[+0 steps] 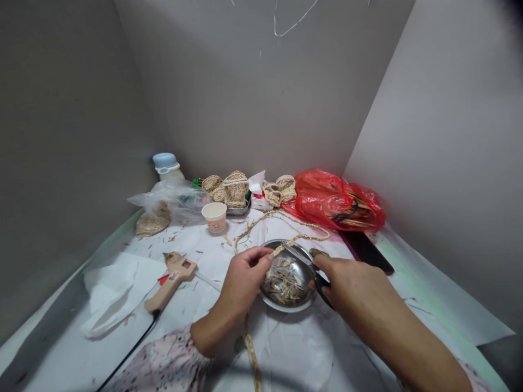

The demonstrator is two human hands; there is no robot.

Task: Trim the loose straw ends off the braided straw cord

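Between thumb and fingers, my left hand (pixel 250 269) pinches a braided straw cord (pixel 302 238) over a metal bowl (pixel 300 305). The cord loops out behind the bowl, and another stretch of it runs down toward the front edge of the view. Black-handled scissors (pixel 297 253) are in my right hand (pixel 341 275), their blades pointing left toward the cord close to my left fingertips. Whether the blades touch the cord I cannot tell. Straw clippings (pixel 284 286) lie in the bowl, beneath both hands.
At left lie a glue gun (pixel 174 280) with a black cable and a white sheet (pixel 118 288). Behind stand a paper cup (pixel 214 216), a blue-capped bottle (pixel 165 163), coiled straw pieces (pixel 236 190) and a red plastic bag (pixel 322 198). A dark flat tablet-like object (pixel 368 251) lies at right.
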